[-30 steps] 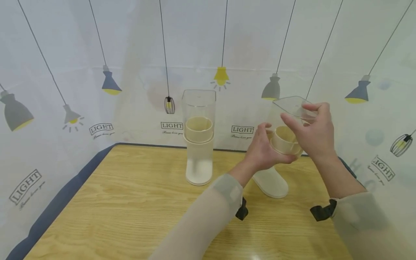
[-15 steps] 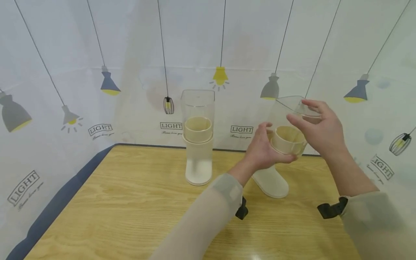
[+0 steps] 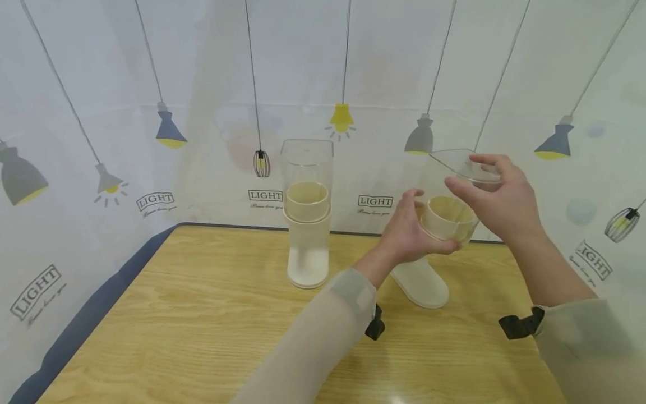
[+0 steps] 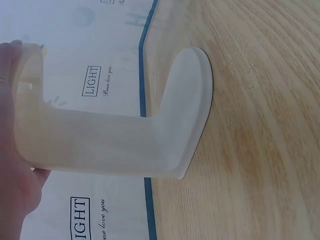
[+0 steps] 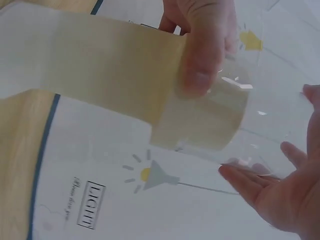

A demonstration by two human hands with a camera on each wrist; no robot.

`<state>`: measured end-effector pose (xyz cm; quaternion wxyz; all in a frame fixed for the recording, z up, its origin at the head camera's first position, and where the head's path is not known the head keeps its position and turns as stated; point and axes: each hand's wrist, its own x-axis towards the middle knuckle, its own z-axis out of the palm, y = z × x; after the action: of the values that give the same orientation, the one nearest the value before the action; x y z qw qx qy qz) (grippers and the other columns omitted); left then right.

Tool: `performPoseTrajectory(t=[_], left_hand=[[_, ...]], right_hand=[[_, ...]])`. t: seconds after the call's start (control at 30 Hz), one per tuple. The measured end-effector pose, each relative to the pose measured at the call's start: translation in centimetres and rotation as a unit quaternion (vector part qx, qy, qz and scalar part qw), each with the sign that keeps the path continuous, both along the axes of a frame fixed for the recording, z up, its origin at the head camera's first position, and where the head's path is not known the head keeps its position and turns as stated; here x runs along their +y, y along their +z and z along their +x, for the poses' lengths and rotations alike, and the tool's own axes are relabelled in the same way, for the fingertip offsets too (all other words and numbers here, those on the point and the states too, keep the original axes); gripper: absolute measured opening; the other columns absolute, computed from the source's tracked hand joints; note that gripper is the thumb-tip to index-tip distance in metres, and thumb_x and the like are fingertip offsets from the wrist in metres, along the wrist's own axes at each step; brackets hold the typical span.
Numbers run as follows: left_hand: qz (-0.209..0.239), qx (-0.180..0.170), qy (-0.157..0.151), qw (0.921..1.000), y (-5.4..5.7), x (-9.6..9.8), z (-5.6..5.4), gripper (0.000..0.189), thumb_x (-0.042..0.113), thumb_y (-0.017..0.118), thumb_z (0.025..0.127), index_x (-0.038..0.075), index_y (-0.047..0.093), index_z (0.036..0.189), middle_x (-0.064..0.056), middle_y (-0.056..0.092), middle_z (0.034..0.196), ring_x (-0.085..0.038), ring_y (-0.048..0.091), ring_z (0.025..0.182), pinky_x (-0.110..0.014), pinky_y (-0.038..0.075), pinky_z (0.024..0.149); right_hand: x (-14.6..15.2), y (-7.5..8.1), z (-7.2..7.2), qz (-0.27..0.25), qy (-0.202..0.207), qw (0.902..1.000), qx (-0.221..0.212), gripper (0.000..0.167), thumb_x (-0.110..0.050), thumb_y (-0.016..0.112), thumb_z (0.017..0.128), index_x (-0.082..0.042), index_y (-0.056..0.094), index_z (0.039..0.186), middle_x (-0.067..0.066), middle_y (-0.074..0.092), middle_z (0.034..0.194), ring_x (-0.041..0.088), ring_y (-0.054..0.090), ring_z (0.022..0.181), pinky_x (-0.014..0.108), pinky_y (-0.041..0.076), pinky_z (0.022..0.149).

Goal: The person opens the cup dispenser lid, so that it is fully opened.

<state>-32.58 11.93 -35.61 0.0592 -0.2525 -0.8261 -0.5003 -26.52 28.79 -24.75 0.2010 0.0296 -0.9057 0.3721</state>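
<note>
On the right of the table, in the head view, a cream stand with a long rounded foot and a ring-shaped top stands upright. My left hand grips it at the ring, thumb across the near side. A clear container with an angular rim sits in that ring and rises above it. My right hand holds the container's upper right side, thumb and fingers at the rim. In the left wrist view, the stand's column and foot show, with part of the left hand at the ring.
A matching cream stand with its own clear container stands upright left of the hands. The wooden table meets a lamp-printed cloth backdrop behind. Black wrist mounts stick out from the sleeves.
My right hand has moved a little to the right, and the clear container's rim has shifted right with it. The left hand and both stands have stayed in place.
</note>
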Motion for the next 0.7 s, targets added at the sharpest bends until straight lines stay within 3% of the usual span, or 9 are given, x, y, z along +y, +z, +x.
performPoseTrajectory(t=[0.1, 0.17, 0.27, 0.33, 0.4, 0.47, 0.6, 0.67, 0.7], left_hand=[[0.003, -0.001, -0.004, 1.0, -0.1, -0.1, 0.0, 0.125, 0.048, 0.104, 0.07, 0.02, 0.028, 0.165, -0.002, 0.054, 0.147, -0.01, 0.06, 0.122, -0.023, 0.054, 0.099], [0.005, -0.002, -0.005, 1.0, -0.1, -0.3, 0.0, 0.125, 0.047, 0.105, 0.069, 0.021, 0.028, 0.165, -0.002, 0.053, 0.149, -0.01, 0.061, 0.125, -0.023, 0.055, 0.1], [-0.001, -0.004, -0.006, 1.0, -0.2, -0.3, 0.0, 0.125, 0.047, 0.104, 0.07, 0.021, 0.027, 0.165, -0.002, 0.053, 0.15, -0.012, 0.061, 0.129, -0.025, 0.054, 0.103], [-0.005, -0.005, -0.01, 0.9999, -0.3, -0.3, 0.0, 0.125, 0.048, 0.104, 0.071, 0.022, 0.027, 0.166, -0.001, 0.053, 0.151, -0.013, 0.06, 0.131, -0.027, 0.054, 0.104], [-0.007, -0.008, -0.013, 0.9998, -0.4, -0.2, 0.1, 0.125, 0.048, 0.104, 0.071, 0.022, 0.027, 0.167, -0.001, 0.053, 0.151, -0.012, 0.06, 0.131, -0.027, 0.054, 0.105], [-0.007, -0.008, -0.016, 0.9998, -0.4, -0.2, 0.0, 0.126, 0.048, 0.104, 0.071, 0.022, 0.027, 0.166, -0.001, 0.054, 0.15, -0.012, 0.06, 0.129, -0.026, 0.054, 0.104], [-0.002, -0.004, -0.018, 0.9998, -0.3, -0.1, -0.1, 0.127, 0.047, 0.104, 0.071, 0.021, 0.025, 0.167, -0.002, 0.055, 0.15, -0.012, 0.062, 0.128, -0.026, 0.055, 0.104], [0.003, -0.004, -0.021, 0.9998, -0.1, -0.2, -0.2, 0.127, 0.046, 0.104, 0.071, 0.021, 0.025, 0.167, -0.003, 0.055, 0.15, -0.012, 0.062, 0.128, -0.026, 0.055, 0.105], [0.003, -0.004, -0.022, 0.9997, -0.1, -0.2, -0.2, 0.127, 0.046, 0.104, 0.072, 0.021, 0.025, 0.167, -0.003, 0.054, 0.15, -0.012, 0.061, 0.129, -0.026, 0.054, 0.105]], right_hand=[[-0.2, 0.2, 0.3, 0.047, 0.009, 0.9988, 0.009, 0.086, -0.061, 0.077, 0.097, -0.024, 0.046, 0.168, 0.028, 0.037, 0.17, 0.052, 0.064, 0.136, 0.054, 0.061, 0.094], [-0.2, 0.4, 0.5, 0.068, 0.01, 0.9976, 0.011, 0.087, -0.062, 0.077, 0.097, -0.024, 0.047, 0.168, 0.031, 0.038, 0.169, 0.054, 0.065, 0.133, 0.066, 0.057, 0.098], [0.1, 0.5, 0.4, 0.071, 0.003, 0.9975, 0.0, 0.085, -0.065, 0.074, 0.098, -0.025, 0.048, 0.167, 0.024, 0.038, 0.173, 0.05, 0.067, 0.134, 0.04, 0.061, 0.086], [0.4, 0.4, 0.4, 0.063, -0.003, 0.9979, -0.01, 0.083, -0.066, 0.072, 0.098, -0.026, 0.049, 0.167, 0.017, 0.037, 0.176, 0.048, 0.066, 0.136, 0.024, 0.055, 0.078], [0.5, 0.3, 0.5, 0.059, -0.008, 0.9982, -0.008, 0.082, -0.066, 0.072, 0.098, -0.027, 0.049, 0.167, 0.014, 0.038, 0.177, 0.047, 0.066, 0.136, 0.018, 0.048, 0.075], [0.3, 0.1, 0.8, 0.068, -0.012, 0.9976, 0.007, 0.083, -0.065, 0.074, 0.097, -0.026, 0.05, 0.166, 0.02, 0.041, 0.173, 0.048, 0.068, 0.133, 0.026, 0.053, 0.078], [-0.5, 0.3, 1.2, 0.098, -0.016, 0.9936, 0.053, 0.084, -0.059, 0.08, 0.094, -0.023, 0.053, 0.165, 0.032, 0.048, 0.161, 0.049, 0.07, 0.126, 0.057, 0.057, 0.09], [-0.6, 0.5, 1.1, 0.101, -0.019, 0.993, 0.059, 0.084, -0.059, 0.081, 0.094, -0.022, 0.053, 0.165, 0.034, 0.049, 0.159, 0.049, 0.07, 0.125, 0.064, 0.055, 0.095], [-0.5, 0.6, 1.0, 0.096, -0.021, 0.9937, 0.054, 0.084, -0.059, 0.08, 0.095, -0.023, 0.053, 0.165, 0.033, 0.048, 0.161, 0.049, 0.07, 0.126, 0.056, 0.058, 0.094]])
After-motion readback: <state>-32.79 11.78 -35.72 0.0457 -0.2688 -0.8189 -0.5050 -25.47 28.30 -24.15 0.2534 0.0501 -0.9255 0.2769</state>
